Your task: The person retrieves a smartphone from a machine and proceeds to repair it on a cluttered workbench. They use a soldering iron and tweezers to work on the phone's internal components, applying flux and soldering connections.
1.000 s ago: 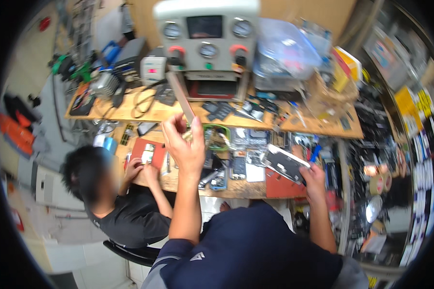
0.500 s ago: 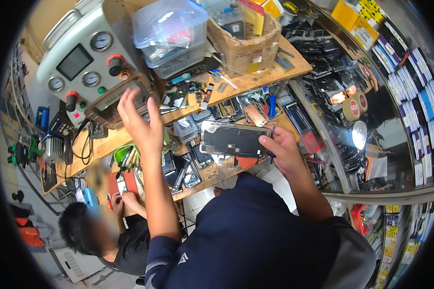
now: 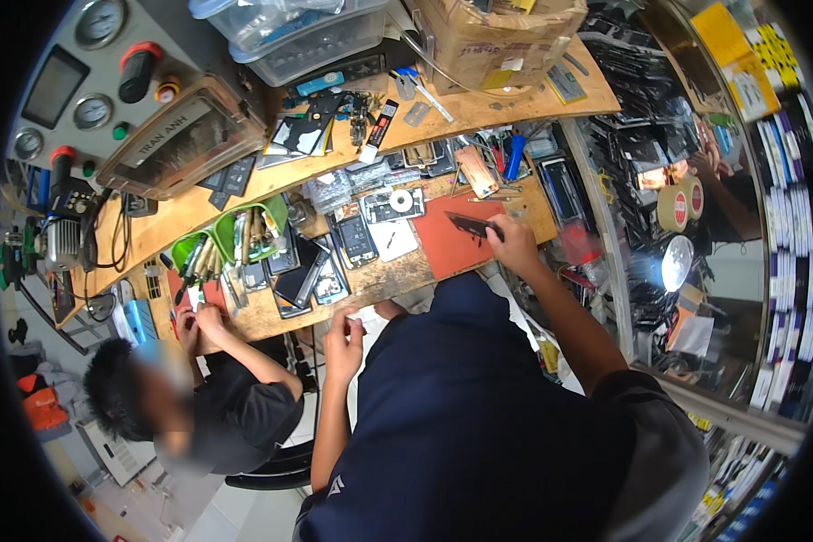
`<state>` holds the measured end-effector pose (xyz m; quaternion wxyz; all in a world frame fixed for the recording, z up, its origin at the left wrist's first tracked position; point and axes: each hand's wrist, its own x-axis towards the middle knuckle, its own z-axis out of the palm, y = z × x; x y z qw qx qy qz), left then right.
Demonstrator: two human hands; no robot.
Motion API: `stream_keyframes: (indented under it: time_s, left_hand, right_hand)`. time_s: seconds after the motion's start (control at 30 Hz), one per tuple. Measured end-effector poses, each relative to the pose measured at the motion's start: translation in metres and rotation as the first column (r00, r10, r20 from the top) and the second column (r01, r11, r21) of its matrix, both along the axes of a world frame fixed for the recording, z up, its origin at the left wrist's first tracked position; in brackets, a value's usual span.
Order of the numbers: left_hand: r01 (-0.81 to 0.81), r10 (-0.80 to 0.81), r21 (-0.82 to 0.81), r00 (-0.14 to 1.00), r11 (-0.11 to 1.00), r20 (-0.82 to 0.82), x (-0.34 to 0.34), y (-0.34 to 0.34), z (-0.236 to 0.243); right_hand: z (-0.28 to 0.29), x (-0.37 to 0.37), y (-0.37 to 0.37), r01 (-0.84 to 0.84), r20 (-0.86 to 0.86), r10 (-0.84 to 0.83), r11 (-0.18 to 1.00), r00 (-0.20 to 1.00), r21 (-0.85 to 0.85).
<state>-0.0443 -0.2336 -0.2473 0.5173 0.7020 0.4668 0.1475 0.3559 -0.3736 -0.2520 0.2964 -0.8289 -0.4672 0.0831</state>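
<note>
My right hand [image 3: 513, 248] grips a dark phone screen panel [image 3: 468, 224] by its right end. The panel is tilted, nearly edge-on, above an orange-red mat [image 3: 452, 256]; whether it touches the mat I cannot tell. My left hand [image 3: 341, 343] is low, at the bench's front edge, its fingers loosely bent and the thumb apart, with nothing visible in it. Between the hands on the bench are a white pad [image 3: 390, 240], an opened phone [image 3: 393, 205] with a white roll [image 3: 401, 200] on it, and a phone frame [image 3: 356, 239].
A green holder [image 3: 260, 226] of tools stands left of several phones. Behind, a raised wooden shelf [image 3: 506, 101] carries a grey gauge machine [image 3: 167, 68], plastic boxes [image 3: 312, 50] and a cardboard box [image 3: 501, 45]. A co-worker [image 3: 244, 388] sits at left. A glass case [image 3: 605, 226] stands right.
My left hand has come down from in front of the gauge machine to the bench's edge, its fingers now more bent. The phone screen panel has turned from face-on to nearly edge-on, lower over the mat.
</note>
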Motion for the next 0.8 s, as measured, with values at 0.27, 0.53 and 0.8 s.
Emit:
stream_keyframes:
  time_s: [0.27, 0.53, 0.8]
  left_hand:
    - [-0.149, 0.095, -0.158, 0.948, 0.976, -0.305, 0.025, -0.071, -0.15]
    - [-0.159, -0.106, -0.403, 0.82, 0.901, -0.562, 0.037, -0.116, -0.207]
    - [0.398, -0.52, -0.336, 0.697, 0.854, -0.495, 0.043, -0.112, -0.199]
  right_hand:
    - [-0.054, 0.047, 0.018, -0.617, 0.345, 0.577, 0.787, 0.74, 0.007]
    - [-0.1, 0.087, -0.033, -0.703, 0.256, 0.743, 0.669, 0.618, -0.241]
    - [-0.105, 0.045, -0.109, -0.622, -0.477, 0.4, 0.473, 0.783, -0.624]
